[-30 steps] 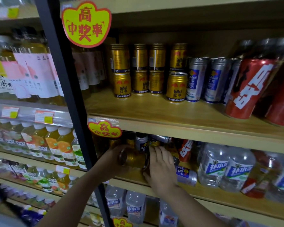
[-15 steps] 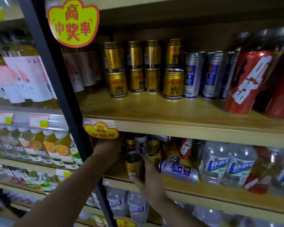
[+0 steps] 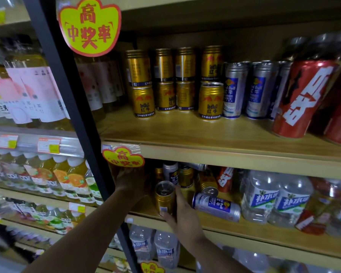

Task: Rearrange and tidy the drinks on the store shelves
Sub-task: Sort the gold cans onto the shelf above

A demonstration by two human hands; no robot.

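A wooden shelving unit [image 3: 215, 134] filled the view, with a black upright post [image 3: 67, 107] dividing it from a neighbouring bay of juice bottles [image 3: 71, 178] on the left. On the upper wooden shelf stood a double-stacked block of gold cans [image 3: 165, 83], then tall silver-and-blue cans [image 3: 244, 89], then large red cans [image 3: 301, 99] at the right. A big yellow promotional tag [image 3: 90, 26] hung at the top of the post, and a smaller yellow tag [image 3: 123, 157] was fixed to the front edge of the upper shelf. On the lower shelf [image 3: 244, 228], clear water bottles [image 3: 274, 200] with blue-and-white labels stood to the right, and behind the hands was a jumble of gold, silver and red cans, some tilted. A silver-and-blue can [image 3: 217, 206] lay on its side near the shelf's front, just right of the hands. The right hand [image 3: 182, 217] was curled around the side of an upright gold can [image 3: 164, 197] at the front left of the lower shelf, fingers on its right flank and thumb near its base. The left hand [image 3: 131, 180] reached in under the small tag, just left of that can; its fingers were in shadow, so whether it was gripping anything could not be told.
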